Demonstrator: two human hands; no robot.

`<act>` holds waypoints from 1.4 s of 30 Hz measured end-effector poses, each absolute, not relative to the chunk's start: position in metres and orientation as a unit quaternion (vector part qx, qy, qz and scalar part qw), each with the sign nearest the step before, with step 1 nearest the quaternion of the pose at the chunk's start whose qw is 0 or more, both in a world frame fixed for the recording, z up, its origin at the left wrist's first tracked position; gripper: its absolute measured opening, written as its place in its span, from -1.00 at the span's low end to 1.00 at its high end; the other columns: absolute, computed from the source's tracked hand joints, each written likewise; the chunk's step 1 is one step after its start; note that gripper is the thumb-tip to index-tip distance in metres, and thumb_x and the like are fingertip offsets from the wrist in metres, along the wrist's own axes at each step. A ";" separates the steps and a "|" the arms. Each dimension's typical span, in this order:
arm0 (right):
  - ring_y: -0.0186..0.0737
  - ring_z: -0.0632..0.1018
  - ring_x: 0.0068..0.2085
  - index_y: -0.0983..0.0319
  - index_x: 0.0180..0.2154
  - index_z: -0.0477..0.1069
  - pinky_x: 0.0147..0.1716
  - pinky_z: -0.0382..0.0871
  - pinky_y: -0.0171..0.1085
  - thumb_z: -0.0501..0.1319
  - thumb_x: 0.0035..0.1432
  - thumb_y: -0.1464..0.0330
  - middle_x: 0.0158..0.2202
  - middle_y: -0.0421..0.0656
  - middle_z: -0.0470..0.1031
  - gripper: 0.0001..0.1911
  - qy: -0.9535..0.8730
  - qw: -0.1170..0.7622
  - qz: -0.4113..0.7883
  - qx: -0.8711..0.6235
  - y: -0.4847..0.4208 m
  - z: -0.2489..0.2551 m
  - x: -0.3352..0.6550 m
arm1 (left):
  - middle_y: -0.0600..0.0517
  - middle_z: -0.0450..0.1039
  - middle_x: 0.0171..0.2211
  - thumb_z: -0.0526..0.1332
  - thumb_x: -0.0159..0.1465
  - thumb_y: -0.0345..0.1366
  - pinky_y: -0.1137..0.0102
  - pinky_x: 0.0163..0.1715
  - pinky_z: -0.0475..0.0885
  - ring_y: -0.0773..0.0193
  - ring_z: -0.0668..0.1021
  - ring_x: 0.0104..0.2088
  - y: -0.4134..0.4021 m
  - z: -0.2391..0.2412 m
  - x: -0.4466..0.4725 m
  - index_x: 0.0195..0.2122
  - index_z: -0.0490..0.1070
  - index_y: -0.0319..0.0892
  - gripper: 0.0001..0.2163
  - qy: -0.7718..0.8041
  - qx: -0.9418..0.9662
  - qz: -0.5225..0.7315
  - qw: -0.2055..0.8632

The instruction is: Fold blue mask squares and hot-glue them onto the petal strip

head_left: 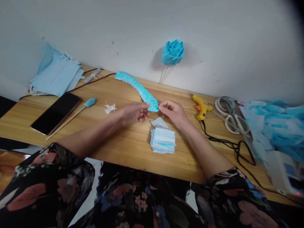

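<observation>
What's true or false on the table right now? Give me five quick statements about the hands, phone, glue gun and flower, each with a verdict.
1. The left hand and right hand are at the near end of the pleated blue strip. True.
2. The phone lies left of the yellow glue gun. True.
3. The phone's screen is lit. False: it is dark.
4. The right hand holds the glue gun. False: it lies on the table.
5. The blue flower is on a stick. True.

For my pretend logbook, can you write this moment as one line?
left hand: holding blue folded strip | right hand: holding same strip | nearby: stack of pieces, yellow glue gun
</observation>
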State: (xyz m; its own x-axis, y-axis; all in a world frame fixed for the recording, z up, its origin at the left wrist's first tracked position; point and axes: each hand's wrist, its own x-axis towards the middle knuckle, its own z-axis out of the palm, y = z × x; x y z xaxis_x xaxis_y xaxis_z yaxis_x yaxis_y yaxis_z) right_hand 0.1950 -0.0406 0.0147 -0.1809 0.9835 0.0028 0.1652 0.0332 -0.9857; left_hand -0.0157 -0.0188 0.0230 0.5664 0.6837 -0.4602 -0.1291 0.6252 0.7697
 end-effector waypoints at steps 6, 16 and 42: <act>-0.32 0.56 -0.37 0.14 -0.19 0.37 -0.50 0.42 -0.39 0.38 0.04 -0.03 -0.34 -0.22 0.56 -0.53 -0.482 0.486 0.542 -0.488 -0.039 0.009 0.198 | 0.09 0.40 -0.56 0.23 0.31 -0.47 0.52 -0.59 0.20 0.46 0.44 -0.62 -0.027 0.032 -0.011 -0.44 0.30 -0.23 -0.82 0.430 0.344 0.296 0.781; -0.32 0.54 -0.32 0.01 0.30 0.14 -0.44 0.51 -0.34 0.44 0.06 0.19 -0.22 -0.25 0.54 -0.16 -0.479 0.439 0.629 -0.427 -0.038 0.004 0.189 | 0.11 0.40 -0.61 0.25 0.31 -0.48 0.54 -0.59 0.23 0.48 0.43 -0.63 -0.031 0.028 -0.008 -0.44 0.35 -0.27 -0.83 0.429 0.382 0.298 0.762; -0.27 0.56 -0.28 0.05 0.23 0.25 -0.33 0.51 -0.27 0.43 0.05 0.28 -0.21 -0.23 0.58 -0.27 -0.489 0.425 0.639 -0.415 -0.043 0.004 0.186 | 0.10 0.40 -0.63 0.23 0.32 -0.47 0.55 -0.68 0.23 0.48 0.42 -0.67 -0.034 0.023 -0.003 -0.53 0.34 -0.26 -0.75 0.445 0.408 0.314 0.732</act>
State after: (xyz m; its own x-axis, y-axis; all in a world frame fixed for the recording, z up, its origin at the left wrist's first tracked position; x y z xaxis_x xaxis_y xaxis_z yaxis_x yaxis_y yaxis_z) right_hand 0.1863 -0.0433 0.0041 -0.2937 0.9490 -0.1144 -0.1373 -0.1603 -0.9775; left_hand -0.0034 -0.0341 0.0234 0.4060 0.8238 -0.3956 -0.0961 0.4690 0.8780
